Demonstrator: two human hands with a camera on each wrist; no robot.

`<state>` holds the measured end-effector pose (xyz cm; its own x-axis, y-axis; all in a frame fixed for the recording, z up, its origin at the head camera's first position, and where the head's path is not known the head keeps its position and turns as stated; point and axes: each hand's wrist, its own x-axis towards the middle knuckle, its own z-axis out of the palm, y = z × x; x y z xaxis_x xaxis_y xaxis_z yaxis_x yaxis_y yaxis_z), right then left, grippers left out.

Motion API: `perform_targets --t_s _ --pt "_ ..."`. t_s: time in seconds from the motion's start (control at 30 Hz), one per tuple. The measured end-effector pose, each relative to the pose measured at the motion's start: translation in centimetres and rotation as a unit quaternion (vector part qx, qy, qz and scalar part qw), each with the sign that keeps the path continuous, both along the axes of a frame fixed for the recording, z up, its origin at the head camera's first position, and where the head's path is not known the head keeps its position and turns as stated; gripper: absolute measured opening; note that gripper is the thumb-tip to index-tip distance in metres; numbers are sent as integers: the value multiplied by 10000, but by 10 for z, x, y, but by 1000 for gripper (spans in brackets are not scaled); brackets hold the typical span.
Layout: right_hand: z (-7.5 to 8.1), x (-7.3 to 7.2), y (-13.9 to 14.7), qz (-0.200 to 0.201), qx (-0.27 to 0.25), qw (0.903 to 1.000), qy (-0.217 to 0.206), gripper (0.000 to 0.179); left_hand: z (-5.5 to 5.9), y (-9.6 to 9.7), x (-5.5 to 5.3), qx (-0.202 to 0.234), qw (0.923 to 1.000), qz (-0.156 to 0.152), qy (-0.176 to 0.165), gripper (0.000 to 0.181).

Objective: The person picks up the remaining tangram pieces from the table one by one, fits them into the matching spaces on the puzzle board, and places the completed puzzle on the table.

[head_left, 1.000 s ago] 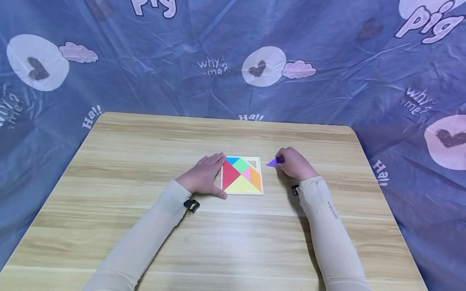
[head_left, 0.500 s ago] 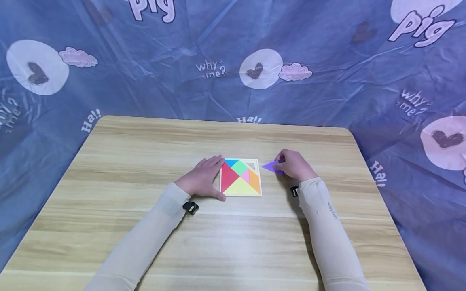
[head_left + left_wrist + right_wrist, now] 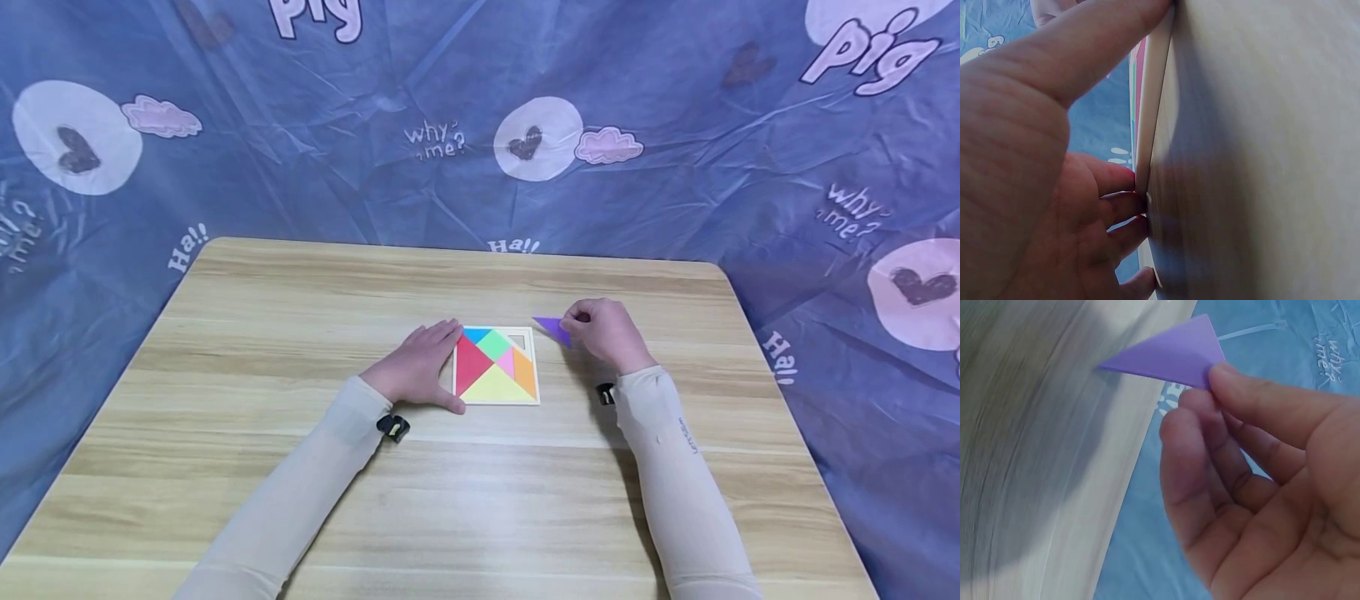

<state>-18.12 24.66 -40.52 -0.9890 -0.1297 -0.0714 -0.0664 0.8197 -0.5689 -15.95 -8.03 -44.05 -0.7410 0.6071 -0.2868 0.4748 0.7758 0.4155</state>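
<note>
A square tangram tray point(image 3: 497, 403) lies flat on the table, with red, yellow, blue, green, pink and orange pieces in it. Bare wood shows in a small gap at its far right corner. Spread along the tray's left side, my left hand point(image 3: 420, 364) holds it, thumb at the near corner and fingers at the far one. My right hand point(image 3: 606, 333), to the right of the tray, pinches a purple triangular tangram piece point(image 3: 1172, 353) by one corner between thumb and fingertips. In the head view the piece's point reaches close to the tray's far right corner.
The wood-grain table point(image 3: 465, 500) extends on all sides of the tray. Behind it and along its sides hangs a blue printed cloth point(image 3: 360, 167).
My right hand has turned the purple piece and brought it slightly left, so its point now sits nearer the tray's far right corner. The left hand keeps its place on the tray.
</note>
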Motion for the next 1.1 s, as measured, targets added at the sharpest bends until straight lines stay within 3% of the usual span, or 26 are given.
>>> perform_targets --t_s 0.17,0.5,0.77,1.1 --pt "3 1 -3 -82 22 9997 240 13 0 0 -2 -12 10000 -5 16 132" --pt "5 1 -7 -541 -580 9962 367 8 0 -2 -4 33 10000 -24 -29 133" --pt "4 0 -8 -352 -517 9962 613 14 -1 -2 -5 42 10000 -35 -39 132" --pt "3 -1 -9 -277 -724 9963 371 16 2 -2 -4 56 10000 -38 -48 132"
